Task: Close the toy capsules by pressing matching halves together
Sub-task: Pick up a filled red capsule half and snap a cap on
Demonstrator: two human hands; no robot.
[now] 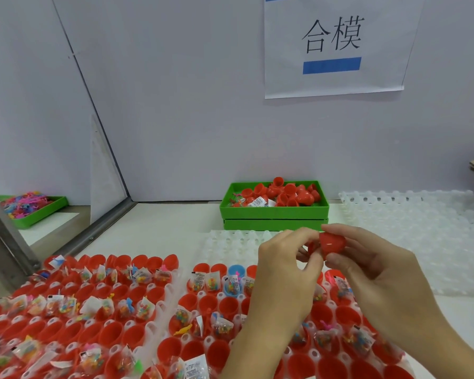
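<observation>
Desk space in front of us is nearly all covered: two white trays hold rows of open red capsule halves, many with a small toy packet inside, and one blue half sits among them. Behind, a green bin holds loose red halves, and empty white trays lie to the right.

Above the filled trays we hold one red capsule between both hands. Our right hand pinches its rounded half with thumb and fingers; our left hand curls its fingertips around the other end, which is mostly hidden, so we cannot tell if the halves have already snapped.

We judge three risks here. If the rims are not aligned, pressing may jam them crooked. If a packet corner sticks out, it could be caught in the seam. If the smooth shell slips, it may fall and knock packets out of the halves below.
</observation>
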